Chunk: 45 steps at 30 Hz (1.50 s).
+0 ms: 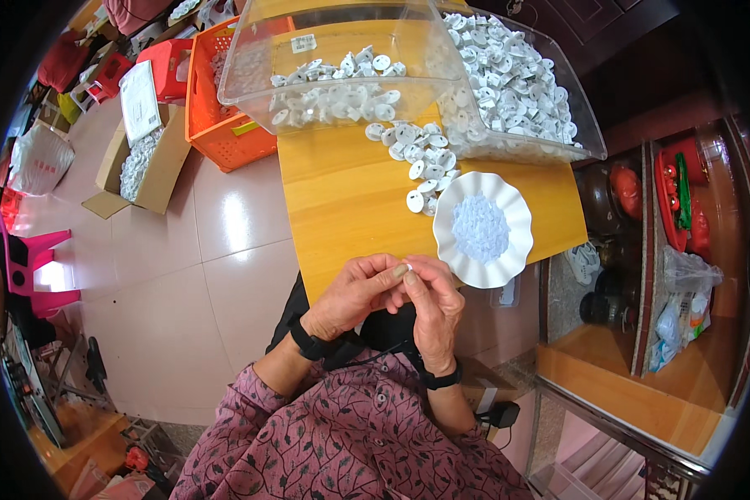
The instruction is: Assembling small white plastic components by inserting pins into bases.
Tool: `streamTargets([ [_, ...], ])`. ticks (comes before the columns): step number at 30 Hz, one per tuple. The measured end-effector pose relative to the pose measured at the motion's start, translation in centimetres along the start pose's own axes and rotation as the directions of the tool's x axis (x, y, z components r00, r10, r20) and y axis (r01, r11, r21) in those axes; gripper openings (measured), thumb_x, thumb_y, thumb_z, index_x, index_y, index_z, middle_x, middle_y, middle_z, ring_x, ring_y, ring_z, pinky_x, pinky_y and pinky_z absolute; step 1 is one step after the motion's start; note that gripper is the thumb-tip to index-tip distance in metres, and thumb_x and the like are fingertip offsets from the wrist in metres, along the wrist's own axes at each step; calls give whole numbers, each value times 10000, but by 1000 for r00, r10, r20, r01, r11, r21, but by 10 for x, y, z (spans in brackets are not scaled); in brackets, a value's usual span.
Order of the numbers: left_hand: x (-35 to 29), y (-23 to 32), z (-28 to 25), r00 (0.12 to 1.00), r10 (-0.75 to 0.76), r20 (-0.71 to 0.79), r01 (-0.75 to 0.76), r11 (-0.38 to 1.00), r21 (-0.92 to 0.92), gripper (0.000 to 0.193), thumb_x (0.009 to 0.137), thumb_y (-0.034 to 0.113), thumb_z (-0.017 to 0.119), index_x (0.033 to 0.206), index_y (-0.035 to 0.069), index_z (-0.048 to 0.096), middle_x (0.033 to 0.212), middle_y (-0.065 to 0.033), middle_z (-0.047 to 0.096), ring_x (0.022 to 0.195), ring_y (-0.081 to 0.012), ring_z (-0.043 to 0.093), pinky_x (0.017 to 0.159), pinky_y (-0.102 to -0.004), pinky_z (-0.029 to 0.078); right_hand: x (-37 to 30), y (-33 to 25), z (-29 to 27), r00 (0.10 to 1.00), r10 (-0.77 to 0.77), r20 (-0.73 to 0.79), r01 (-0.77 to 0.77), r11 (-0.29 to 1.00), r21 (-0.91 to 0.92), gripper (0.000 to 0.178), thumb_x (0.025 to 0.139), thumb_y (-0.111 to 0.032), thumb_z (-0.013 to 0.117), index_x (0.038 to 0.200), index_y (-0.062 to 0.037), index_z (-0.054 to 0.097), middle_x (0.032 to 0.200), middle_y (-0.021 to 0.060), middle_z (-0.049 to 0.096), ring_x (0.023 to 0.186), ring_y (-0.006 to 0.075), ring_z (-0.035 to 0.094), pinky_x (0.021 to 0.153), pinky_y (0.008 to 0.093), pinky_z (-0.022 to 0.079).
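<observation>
My left hand [354, 293] and my right hand [434, 307] meet just past the table's near edge, fingertips together. Both are closed in a pinch around a small white piece [408, 267], mostly covered by the fingers. Right beside my right hand stands a white plate [518, 233] with a wavy rim, heaped with tiny pale bluish-white pieces [480, 228]. Beyond my hands, a loose group of round white plastic parts [416, 200] lies on the yellow wooden table [342, 208].
Two clear plastic bins hold more white parts: one bin [258, 108] at the table's far left, a fuller one [587, 137] at the far right. An orange crate [233, 150] and a cardboard box [171, 167] stand left of the table. Shelves [633, 367] flank the right side.
</observation>
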State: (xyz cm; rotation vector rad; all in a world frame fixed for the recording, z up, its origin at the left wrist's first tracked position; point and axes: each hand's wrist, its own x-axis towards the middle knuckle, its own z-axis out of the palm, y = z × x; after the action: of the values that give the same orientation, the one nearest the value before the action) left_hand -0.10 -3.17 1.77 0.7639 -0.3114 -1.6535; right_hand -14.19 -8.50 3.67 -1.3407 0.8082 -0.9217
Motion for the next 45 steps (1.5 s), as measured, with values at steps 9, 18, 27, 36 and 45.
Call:
streamTargets([
  [9,2,-2,2,957,272,-99,-178,824,538,217,1002,227,585,941,27,642,728,12,578,643,-39,485,560,-201,405,3,-1,-2,998,3,-56,-13,984,-179,128,940,-41,647,1053,17,663,1019,61,626,820,97,611,712,245,519],
  [18,15,31,4,947,254,196,-287,395,873,179,971,182,619,981,4,637,751,-3,578,696,-55,519,616,-235,457,5,1,-14,992,41,-118,-71,962,-265,46,882,-16,676,900,10,643,792,15,629,648,56,545,589,229,455],
  [27,67,37,6,804,594,22,-216,257,942,256,905,132,684,1135,23,659,955,-97,606,706,-115,586,626,-262,490,1,0,-16,987,-12,-159,-40,947,-318,31,858,16,668,867,14,639,771,20,595,621,57,522,562,222,435],
  [36,85,29,6,775,625,97,-189,82,979,173,805,108,744,933,10,682,908,-132,611,658,-189,588,598,-319,485,-1,14,-19,982,-112,-152,74,968,-239,58,850,49,654,886,13,627,963,52,598,707,75,541,585,224,449],
  [45,70,27,7,819,572,39,-141,136,981,201,821,133,757,819,-10,615,802,-113,653,658,-178,625,589,-298,491,-3,10,-20,973,-101,-209,57,977,-206,59,863,50,649,897,12,620,963,46,595,709,73,528,616,214,446],
])
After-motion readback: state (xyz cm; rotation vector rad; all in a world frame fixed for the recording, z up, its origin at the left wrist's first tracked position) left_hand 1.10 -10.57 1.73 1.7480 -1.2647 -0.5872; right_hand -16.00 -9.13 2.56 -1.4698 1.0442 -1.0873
